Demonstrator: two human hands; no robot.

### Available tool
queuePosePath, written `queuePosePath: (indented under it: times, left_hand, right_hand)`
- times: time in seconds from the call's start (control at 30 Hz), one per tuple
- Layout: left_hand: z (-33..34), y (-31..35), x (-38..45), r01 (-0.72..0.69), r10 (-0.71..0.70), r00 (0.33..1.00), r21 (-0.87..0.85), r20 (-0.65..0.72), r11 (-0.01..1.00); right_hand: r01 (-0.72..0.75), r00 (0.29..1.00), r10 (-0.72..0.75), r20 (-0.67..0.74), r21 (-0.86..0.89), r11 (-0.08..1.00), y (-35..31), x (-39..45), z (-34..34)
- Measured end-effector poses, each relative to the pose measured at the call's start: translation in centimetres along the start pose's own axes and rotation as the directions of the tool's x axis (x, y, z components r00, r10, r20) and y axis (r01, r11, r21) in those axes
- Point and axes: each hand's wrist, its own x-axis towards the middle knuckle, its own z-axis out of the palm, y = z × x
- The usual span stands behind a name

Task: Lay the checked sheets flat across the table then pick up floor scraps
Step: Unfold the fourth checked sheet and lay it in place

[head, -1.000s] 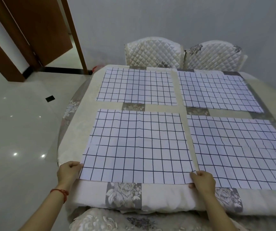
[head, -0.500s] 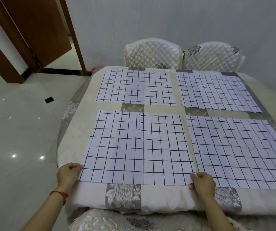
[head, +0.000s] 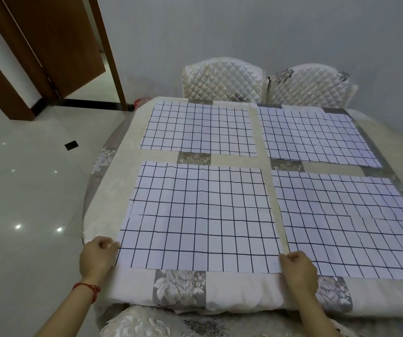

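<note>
**A:** Where are the sheets?

**B:** Four thin white fabric sheets printed with a dark checked grid lie on a round table covered in a cream and grey floral cloth. Taking the near-left sheet as the landmark: another sheet lies just to its right, a narrow strip of cloth showing between them. Two more sheets, and, lie beyond it, near two quilted cream chair backs.

**A:** And the hands?

**B:** Both are at the landmark sheet's near edge. The left hand, with a red string at its wrist, has curled fingers pinching the near-left corner. The right hand is curled on the near-right corner in the same way, fingers closed on the cloth.

**A:** How would the sheet handle?

**B:** Likely very light, soft and limp. Faint fold creases cross it, so it probably needs gentle outward tension from the two corners to flatten. Pulled from one corner alone, it would likely skew or drag.

**A:** Any floor scraps?

**B:** One small dark square lies on the glossy pale floor, well left of the landmark sheet. I cannot tell what it is.
</note>
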Motion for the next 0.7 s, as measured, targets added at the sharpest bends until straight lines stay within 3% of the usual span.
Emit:
queuePosePath:
  times: [0.1,0.17,0.3,0.4,0.47,0.57,0.7]
  left_hand:
    - [1.2,1.3,-0.8,-0.196,0.208,0.977,0.188,-0.047,0.963]
    - [2.8,3.2,-1.2,-0.349,0.352,0.936,0.223,0.03,0.91]
    - [8.0,7.7,-1.8,-0.657,0.605,0.751,0.211,0.263,0.724]
    - [12.0,11.2,-2.0,-0.752,0.653,0.652,0.222,0.385,0.621]
    - [14.1,12.6,-1.5,-0.764,0.619,0.636,0.263,0.461,0.589]
    - [16.0,11.7,0.5,-0.766,0.554,0.639,0.368,0.534,0.527]
    - [14.9,8.1,2.8,-0.686,0.557,0.728,0.405,0.4,0.605]
  right_hand:
    - [0.102,0.99,-0.11,-0.09,-0.097,0.99,-2.0,-0.1,0.2]
    - [0.232,0.968,-0.241,-0.071,-0.119,0.965,-4.1,0.1,1.5]
    - [0.473,0.878,-0.455,0.152,-0.122,0.873,-8.4,0.0,6.3]
    - [0.648,0.757,-0.613,0.227,-0.139,0.749,-11.6,0.4,10.0]
    - [0.711,0.7,-0.659,0.276,-0.182,0.679,-13.0,1.3,12.0]
    - [0.732,0.681,-0.658,0.322,-0.257,0.631,-12.3,3.3,14.1]
    - [0.662,0.749,-0.613,0.25,-0.268,0.7,-9.3,4.6,13.4]
